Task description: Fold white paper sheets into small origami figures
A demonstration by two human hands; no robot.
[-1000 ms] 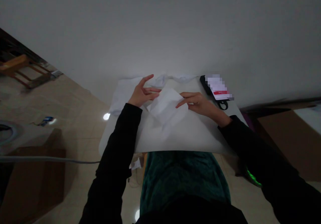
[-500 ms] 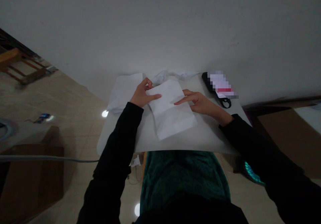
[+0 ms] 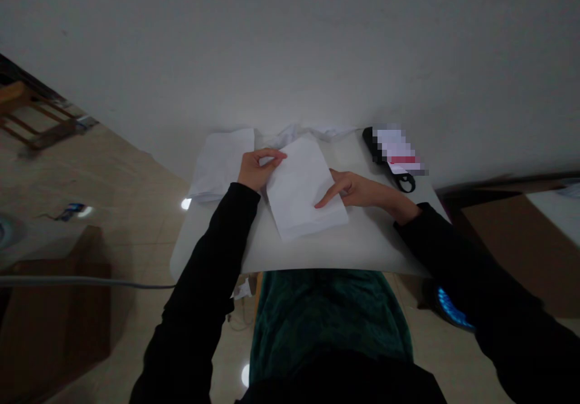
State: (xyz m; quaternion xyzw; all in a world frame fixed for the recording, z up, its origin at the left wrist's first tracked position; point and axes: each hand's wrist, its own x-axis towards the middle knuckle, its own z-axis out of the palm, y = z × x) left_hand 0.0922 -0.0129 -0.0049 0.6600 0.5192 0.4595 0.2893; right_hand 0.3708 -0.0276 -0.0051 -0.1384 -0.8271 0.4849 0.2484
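Observation:
A white sheet of paper (image 3: 304,186) is tilted over the middle of the white table. My left hand (image 3: 257,167) pinches its upper left edge between thumb and fingers. At the right edge, my right hand (image 3: 351,189) grips the sheet, one finger lying on top and the others partly hidden underneath. Left of my left hand lies a stack of white paper (image 3: 221,159). Crumpled white paper (image 3: 287,135) rests behind the sheet, along the wall.
A black case with a strap (image 3: 374,145) and a blurred-out card or phone lie at the table's back right. The wall (image 3: 290,48) closes off the far side. Cardboard boxes (image 3: 516,241) stand on the right and left, and a grey cable (image 3: 90,281) crosses at left.
My left fingers have shifted to pinch the paper's upper edge, the thumb now meeting the fingers. My right finger has slid slightly down the sheet. The paper has moved a little away from me.

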